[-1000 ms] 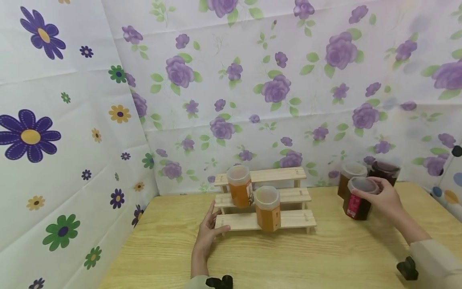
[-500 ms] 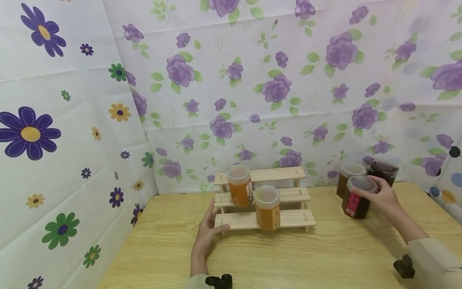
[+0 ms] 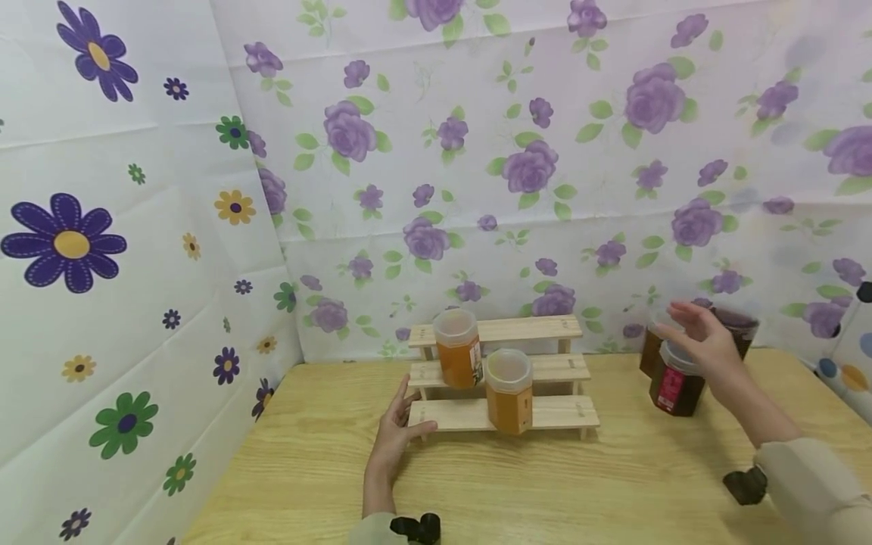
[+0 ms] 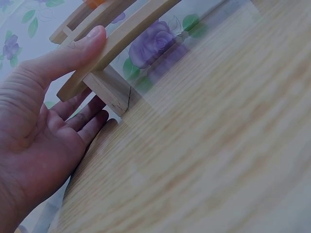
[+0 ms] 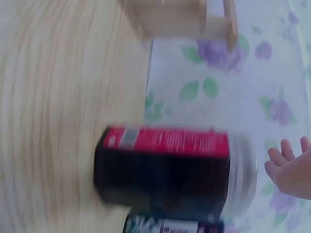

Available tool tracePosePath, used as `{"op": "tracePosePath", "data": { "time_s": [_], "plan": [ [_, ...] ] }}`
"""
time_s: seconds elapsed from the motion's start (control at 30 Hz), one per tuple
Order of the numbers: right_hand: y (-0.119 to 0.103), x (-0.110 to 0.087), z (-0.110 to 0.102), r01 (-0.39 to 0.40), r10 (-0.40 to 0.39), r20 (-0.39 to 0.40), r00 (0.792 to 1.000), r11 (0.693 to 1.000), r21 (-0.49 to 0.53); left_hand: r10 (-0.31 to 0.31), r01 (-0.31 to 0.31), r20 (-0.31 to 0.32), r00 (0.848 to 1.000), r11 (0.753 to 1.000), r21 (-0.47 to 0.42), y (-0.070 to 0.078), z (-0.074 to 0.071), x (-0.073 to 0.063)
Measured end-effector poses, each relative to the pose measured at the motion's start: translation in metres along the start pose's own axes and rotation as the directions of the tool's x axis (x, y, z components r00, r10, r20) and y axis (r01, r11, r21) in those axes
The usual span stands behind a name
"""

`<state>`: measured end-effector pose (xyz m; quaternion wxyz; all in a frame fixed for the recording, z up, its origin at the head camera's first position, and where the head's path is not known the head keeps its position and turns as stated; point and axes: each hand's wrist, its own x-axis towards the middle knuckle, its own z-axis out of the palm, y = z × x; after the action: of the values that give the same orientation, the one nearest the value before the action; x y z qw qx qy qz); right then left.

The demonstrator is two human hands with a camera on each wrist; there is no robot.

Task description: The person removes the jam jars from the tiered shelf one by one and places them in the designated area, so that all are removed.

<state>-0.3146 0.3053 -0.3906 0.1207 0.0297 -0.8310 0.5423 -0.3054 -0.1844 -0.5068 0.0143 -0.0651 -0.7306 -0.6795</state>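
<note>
My left hand [image 3: 393, 439] holds the left end of a three-step wooden display rack [image 3: 562, 412]. In the left wrist view the thumb [image 4: 92, 43] lies on the lowest step and the other fingers reach behind its leg. A jar of orange contents [image 3: 458, 365] stands on the middle step, an amber jar [image 3: 509, 409] on the lowest. My right hand [image 3: 711, 352] hovers with loosely spread fingers over a dark jar with a red label [image 3: 673, 387], apart from its lid in the right wrist view, where the jar [image 5: 165, 179] looks blurred.
Behind the red-labelled jar stand a brown jar [image 3: 650, 356] and another dark jar [image 3: 742, 329], both partly hidden by the right hand. The wooden table [image 3: 518, 484] meets a flowered cloth [image 3: 518, 250] at the back and another cloth [image 3: 163, 303] on the left.
My right hand has let go of the red-labelled jar and lifted up from its lid. The jar stays on the table. The left hand keeps its place at the rack.
</note>
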Motion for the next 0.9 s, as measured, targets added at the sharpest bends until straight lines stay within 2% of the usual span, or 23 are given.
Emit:
{"op": "tracePosePath", "data": {
  "time_s": [0.13,0.4,0.53,0.67,0.9],
  "plan": [
    [-0.016,0.003,0.027,0.001,-0.001,0.063,0.998,1.0,0.006,-0.002,0.002,-0.003,1.0,1.0,0.006,0.001,-0.002,0.0],
    [-0.05,0.002,0.09,0.016,-0.055,0.221,0.974,0.985,0.174,0.009,-0.009,0.006,1.0,1.0,0.0,0.002,-0.001,-0.001],
    [-0.069,0.006,0.118,0.031,-0.089,0.24,0.967,0.971,0.236,0.009,-0.009,0.016,1.0,1.0,0.004,0.003,0.001,-0.001],
    [-0.088,0.012,0.148,0.049,-0.119,0.248,0.961,0.961,0.272,0.006,-0.006,-0.001,1.0,1.0,-0.001,0.005,0.0,-0.001],
    [-0.113,0.012,0.19,0.058,-0.175,0.325,0.929,0.939,0.34,-0.007,0.007,0.001,1.0,1.0,-0.023,0.002,-0.001,-0.001]
  ]
}}
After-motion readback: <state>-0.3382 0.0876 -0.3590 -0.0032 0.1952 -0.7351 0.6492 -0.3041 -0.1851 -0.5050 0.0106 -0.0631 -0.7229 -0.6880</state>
